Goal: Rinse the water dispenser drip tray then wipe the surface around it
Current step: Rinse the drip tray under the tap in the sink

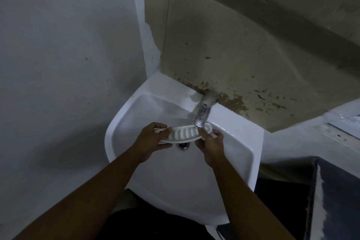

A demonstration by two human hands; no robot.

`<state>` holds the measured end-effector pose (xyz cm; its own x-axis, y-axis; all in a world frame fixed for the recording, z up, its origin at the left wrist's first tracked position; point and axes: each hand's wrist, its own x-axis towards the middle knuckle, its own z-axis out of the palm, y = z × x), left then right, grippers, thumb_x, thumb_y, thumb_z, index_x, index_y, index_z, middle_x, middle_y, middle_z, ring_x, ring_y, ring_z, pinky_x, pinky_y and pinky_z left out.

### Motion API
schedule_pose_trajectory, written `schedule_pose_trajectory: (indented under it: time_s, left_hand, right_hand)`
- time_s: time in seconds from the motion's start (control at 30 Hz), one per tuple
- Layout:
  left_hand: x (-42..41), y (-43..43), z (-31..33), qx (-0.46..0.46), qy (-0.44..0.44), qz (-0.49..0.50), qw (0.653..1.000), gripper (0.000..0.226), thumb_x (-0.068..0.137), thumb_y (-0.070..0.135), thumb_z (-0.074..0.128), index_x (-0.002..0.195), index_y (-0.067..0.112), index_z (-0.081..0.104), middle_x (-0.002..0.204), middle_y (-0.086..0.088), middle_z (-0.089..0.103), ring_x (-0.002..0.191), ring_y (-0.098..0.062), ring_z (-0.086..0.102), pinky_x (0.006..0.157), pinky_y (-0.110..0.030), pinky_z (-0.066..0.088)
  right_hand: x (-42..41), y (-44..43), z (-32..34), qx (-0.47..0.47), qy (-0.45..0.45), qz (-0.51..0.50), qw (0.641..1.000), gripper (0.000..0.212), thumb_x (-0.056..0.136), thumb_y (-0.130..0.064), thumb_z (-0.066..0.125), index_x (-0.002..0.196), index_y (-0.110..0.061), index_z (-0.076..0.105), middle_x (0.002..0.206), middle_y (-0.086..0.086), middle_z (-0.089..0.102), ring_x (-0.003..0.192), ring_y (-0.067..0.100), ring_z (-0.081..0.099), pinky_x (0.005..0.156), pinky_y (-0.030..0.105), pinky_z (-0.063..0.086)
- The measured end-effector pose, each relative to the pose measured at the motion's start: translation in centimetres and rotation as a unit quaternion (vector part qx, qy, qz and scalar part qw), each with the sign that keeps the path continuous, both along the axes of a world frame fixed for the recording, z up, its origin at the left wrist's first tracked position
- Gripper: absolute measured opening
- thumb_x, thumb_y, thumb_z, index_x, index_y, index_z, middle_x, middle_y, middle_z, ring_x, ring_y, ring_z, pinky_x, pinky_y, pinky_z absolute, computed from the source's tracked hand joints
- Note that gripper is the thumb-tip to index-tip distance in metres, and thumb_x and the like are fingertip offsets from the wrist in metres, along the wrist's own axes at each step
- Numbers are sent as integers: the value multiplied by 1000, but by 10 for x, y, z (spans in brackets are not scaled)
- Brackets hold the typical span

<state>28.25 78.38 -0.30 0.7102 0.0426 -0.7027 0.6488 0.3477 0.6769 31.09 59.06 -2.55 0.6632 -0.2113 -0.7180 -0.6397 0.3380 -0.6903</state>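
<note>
A white slotted drip tray (182, 134) is held level over the basin of a white sink (239, 140), just above the drain (182, 145). My left hand (153, 140) grips its left end. My right hand (211, 145) grips its right end, where a second white piece (208, 128) shows behind the fingers. Water runs from the metal tap (208, 99) in a stream (201, 118) onto the tray's right end.
A grey wall stands close on the left. Stained brown cardboard (243, 45) covers the wall behind the tap. A white ledge (311, 132) and a dark surface (339, 197) lie to the right of the sink.
</note>
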Motion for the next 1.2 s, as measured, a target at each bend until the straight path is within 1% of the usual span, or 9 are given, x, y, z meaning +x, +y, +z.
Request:
schedule_pose_trajectory:
  time_s: [0.17, 0.37, 0.47, 0.53, 0.67, 0.87, 1.0, 1.1, 1.2]
  left_hand:
    - [5, -10, -21, 29, 44, 93, 994, 31, 84, 11, 70, 107, 5, 50, 106, -17, 56, 84, -25, 62, 61, -38, 61]
    - [16, -37, -40, 73, 22, 57, 995, 43, 83, -10, 58, 120, 4, 43, 120, -22, 50, 100, -32, 58, 69, -35, 60]
    - [22, -49, -46, 124, 21, 4, 992, 49, 78, -3, 63, 120, 10, 41, 119, -20, 51, 98, -31, 60, 83, -48, 57]
    - [25, -53, -47, 154, 9, -27, 988, 51, 74, 4, 73, 108, 18, 38, 111, -18, 53, 90, -28, 61, 80, -51, 58]
    - [28, -57, -44, 254, -36, -145, 955, 57, 65, 19, 84, 100, 16, 39, 98, -12, 60, 80, -23, 58, 67, -32, 50]
    - [26, -63, -37, 369, -164, -238, 883, 44, 81, 34, 69, 100, 16, 34, 83, -4, 60, 69, -21, 58, 61, -28, 42]
    - [25, -60, -39, 316, -128, -220, 914, 35, 87, 39, 62, 95, 15, 38, 78, -8, 63, 63, -20, 61, 58, -32, 49]
    - [29, -55, -37, 116, -7, -146, 982, 29, 90, 36, 60, 105, 16, 47, 99, -16, 62, 76, -29, 65, 73, -43, 60]
    - [32, -51, -34, -17, 49, -81, 995, 28, 90, 29, 63, 107, 11, 50, 104, -15, 56, 79, -27, 62, 76, -38, 60]
  right_hand:
    - [-10, -14, 5, 16, -51, 2, 999, 19, 92, -6, 65, 107, -14, 56, 104, 14, 64, 81, 21, 65, 64, 29, 61]
    - [-27, -33, 14, -8, -62, -32, 998, 39, 90, 2, 63, 126, -11, 59, 115, 16, 70, 100, 32, 71, 75, 37, 62]
    - [-39, -42, 25, -22, -94, -33, 995, 40, 89, 3, 63, 124, -17, 61, 114, 13, 70, 103, 29, 70, 80, 38, 61]
    - [-44, -48, 34, -32, -109, -24, 993, 43, 89, 2, 64, 128, -14, 59, 117, 13, 70, 106, 29, 69, 83, 40, 61]
    - [-50, -59, 44, -62, -115, -15, 991, 45, 87, 1, 67, 129, -15, 60, 120, 12, 69, 106, 27, 70, 80, 35, 61]
    - [-53, -66, 55, -76, -133, -13, 988, 36, 89, 1, 64, 106, -30, 69, 106, -2, 74, 100, 20, 72, 76, 30, 61]
    - [-51, -69, 58, -93, -135, 3, 987, 35, 91, 2, 61, 115, -23, 67, 111, 0, 73, 101, 22, 72, 78, 32, 62]
    - [-52, -72, 56, -95, -135, 0, 986, 34, 91, 8, 58, 119, -10, 63, 119, 10, 67, 108, 29, 68, 80, 36, 62]
    - [-54, -68, 50, -68, -149, 22, 986, 33, 89, 11, 58, 111, -12, 65, 119, 12, 66, 112, 30, 65, 85, 38, 60]
